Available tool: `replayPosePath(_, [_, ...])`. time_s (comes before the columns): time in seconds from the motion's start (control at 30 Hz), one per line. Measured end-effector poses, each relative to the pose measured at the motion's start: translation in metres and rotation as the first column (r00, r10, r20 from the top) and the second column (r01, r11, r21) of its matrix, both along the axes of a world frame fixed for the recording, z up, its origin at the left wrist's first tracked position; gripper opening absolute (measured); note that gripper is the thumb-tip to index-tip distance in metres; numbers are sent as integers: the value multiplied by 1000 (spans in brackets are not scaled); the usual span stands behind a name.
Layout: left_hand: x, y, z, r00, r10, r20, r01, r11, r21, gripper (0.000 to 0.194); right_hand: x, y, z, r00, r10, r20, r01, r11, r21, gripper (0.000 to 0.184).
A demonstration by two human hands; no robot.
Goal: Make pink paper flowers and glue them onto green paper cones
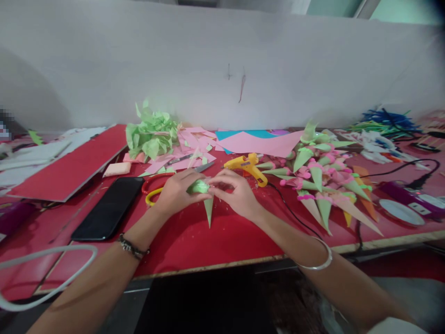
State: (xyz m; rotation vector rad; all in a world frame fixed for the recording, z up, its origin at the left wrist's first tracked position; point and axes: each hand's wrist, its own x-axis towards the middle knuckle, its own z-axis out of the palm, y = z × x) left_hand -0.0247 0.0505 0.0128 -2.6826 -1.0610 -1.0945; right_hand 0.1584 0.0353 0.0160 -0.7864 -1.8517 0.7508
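Observation:
A light green paper cone (208, 214) points down toward me over the red table, its top mostly hidden by my fingers. My left hand (176, 191) is closed around its upper part, where a bulge of pale green paper (199, 186) shows. From the other side, my right hand (237, 191) pinches at the cone's rim; the exact spot is covered by the fingers. Scissors (153, 195) with red and yellow handles lie behind my left hand. A yellow glue gun (247, 167) rests just beyond my right hand.
Finished-looking paper cones (325, 181) are heaped at right, near a white lid (401, 212) and a purple box (417, 197). Crumpled green paper (153, 132) and pink scraps (194, 139) lie at the back. A black phone (109, 208) sits at left. The glue gun's cord (292, 211) runs rightward.

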Motion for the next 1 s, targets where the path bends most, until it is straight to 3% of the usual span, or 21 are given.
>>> replayPosePath(0.33, [9, -4, 0, 1000, 11, 23, -10, 999, -51, 42, -2, 0, -2, 999, -17, -33, 19, 998, 58, 5])
replayPosePath(0.5, [7, -2, 2, 999, 30, 45, -27, 997, -72, 43, -3, 3, -1, 963, -3, -270, -38, 988, -149, 9])
replayPosePath(0.57, [3, 1, 4, 995, 94, 45, -90, 993, -74, 42, -2, 6, -1, 927, -45, -373, -51, 968, -244, 11])
replayPosePath(0.63, [-3, 4, 4, 970, 241, 31, -239, 969, -67, 41, -2, 8, -1, 906, -61, -420, -78, 949, -306, 13])
replayPosePath(0.73, [-12, 9, 3, 883, 467, -52, -469, 882, -48, 44, -2, 9, -3, 900, -19, -435, -146, 928, -344, 18])
replayPosePath(0.8, [-17, 11, 0, 825, 551, -129, -560, 827, -49, 46, -2, 9, -4, 906, -9, -423, -152, 926, -347, 22])
replayPosePath(0.9, [-18, 11, -3, 788, 597, -148, -606, 795, -24, 51, -1, 9, -5, 921, -35, -387, -116, 926, -360, 21])
replayPosePath(1.0, [-10, 9, -3, 830, 546, -113, -548, 836, 13, 46, -1, 9, -4, 908, -37, -418, -145, 908, -393, 16])
